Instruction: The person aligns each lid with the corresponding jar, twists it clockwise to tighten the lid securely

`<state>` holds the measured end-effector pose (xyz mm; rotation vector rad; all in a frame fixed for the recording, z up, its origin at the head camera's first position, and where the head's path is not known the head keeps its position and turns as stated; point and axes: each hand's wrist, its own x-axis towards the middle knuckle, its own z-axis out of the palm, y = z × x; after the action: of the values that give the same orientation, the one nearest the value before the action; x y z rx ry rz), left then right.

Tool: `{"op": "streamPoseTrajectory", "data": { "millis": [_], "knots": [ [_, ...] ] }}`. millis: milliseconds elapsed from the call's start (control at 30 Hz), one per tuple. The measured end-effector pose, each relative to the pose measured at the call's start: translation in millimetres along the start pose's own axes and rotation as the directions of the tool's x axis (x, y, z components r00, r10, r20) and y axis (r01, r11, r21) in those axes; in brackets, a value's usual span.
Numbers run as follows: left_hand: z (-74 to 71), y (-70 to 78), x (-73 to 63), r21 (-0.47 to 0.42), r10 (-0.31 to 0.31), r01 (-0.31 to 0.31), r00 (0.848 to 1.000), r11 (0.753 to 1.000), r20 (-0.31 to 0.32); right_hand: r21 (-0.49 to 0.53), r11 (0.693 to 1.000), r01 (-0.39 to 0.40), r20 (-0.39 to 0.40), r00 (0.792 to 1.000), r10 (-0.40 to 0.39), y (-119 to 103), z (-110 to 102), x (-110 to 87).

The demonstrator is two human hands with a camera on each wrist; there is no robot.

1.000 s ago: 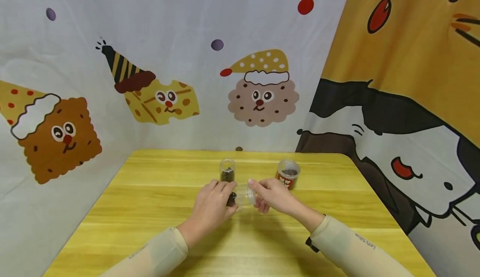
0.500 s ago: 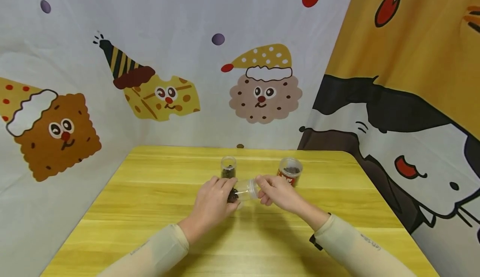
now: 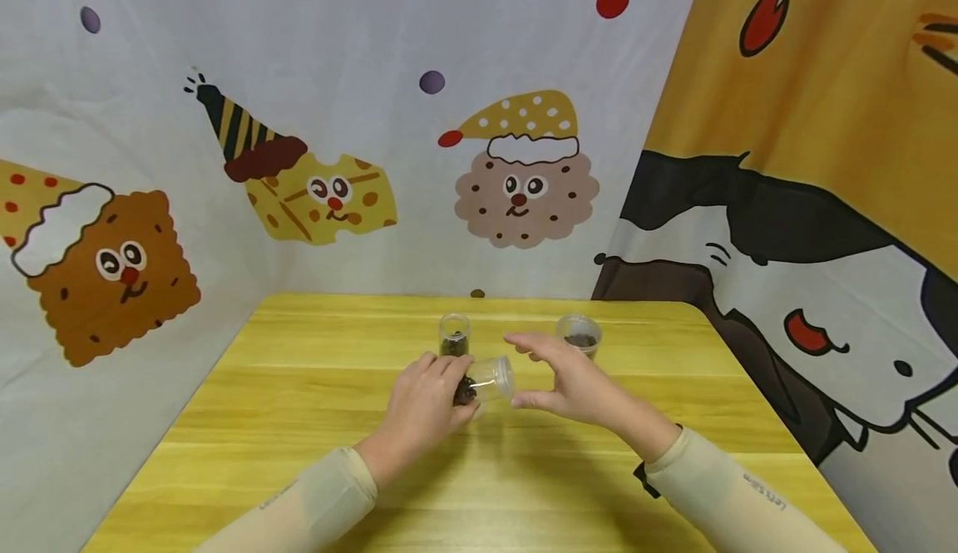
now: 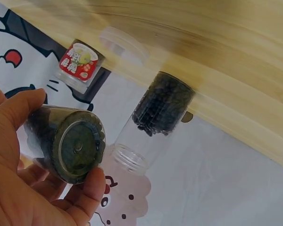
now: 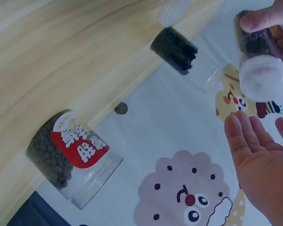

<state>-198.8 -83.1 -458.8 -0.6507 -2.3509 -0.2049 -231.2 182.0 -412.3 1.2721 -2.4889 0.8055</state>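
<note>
Head view: your left hand (image 3: pixel 421 395) gripped the jar (image 3: pixel 485 377) sideways over the table (image 3: pixel 299 362), presumably so its lid (image 3: pixel 505 376) faced your right hand (image 3: pixel 580 382), fingers wide, empty. Left wrist: a bottle (image 4: pixel 162 106) stood uncapped beyond. Right wrist: those fingers stayed off the lid.

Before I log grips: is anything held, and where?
The left hand grips a jar around the side near its base; the right hand holds nothing.

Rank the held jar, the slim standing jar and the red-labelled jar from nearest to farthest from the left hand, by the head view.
1. Held jar: gripped in the left hand, tipped sideways.
2. Slim standing jar: just beyond that hand.
3. Red-labelled jar: off to the right, partly behind the right hand.
</note>
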Motion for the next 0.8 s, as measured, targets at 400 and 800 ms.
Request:
{"op": "streamPoseTrajectory", "data": {
  "millis": [400,800],
  "knots": [
    [0.1,2.8,-0.8,-0.010,0.010,-0.010,1.000,1.000,0.000,-0.051,0.993,0.102,-0.029,0.994,-0.104,-3.8,10.6,1.2],
    [-0.4,1.6,-1.5,-0.008,0.014,-0.014,1.000,1.000,-0.006,-0.079,0.995,0.066,0.004,0.998,-0.066,-9.3,11.2,3.0]
  ]
}}
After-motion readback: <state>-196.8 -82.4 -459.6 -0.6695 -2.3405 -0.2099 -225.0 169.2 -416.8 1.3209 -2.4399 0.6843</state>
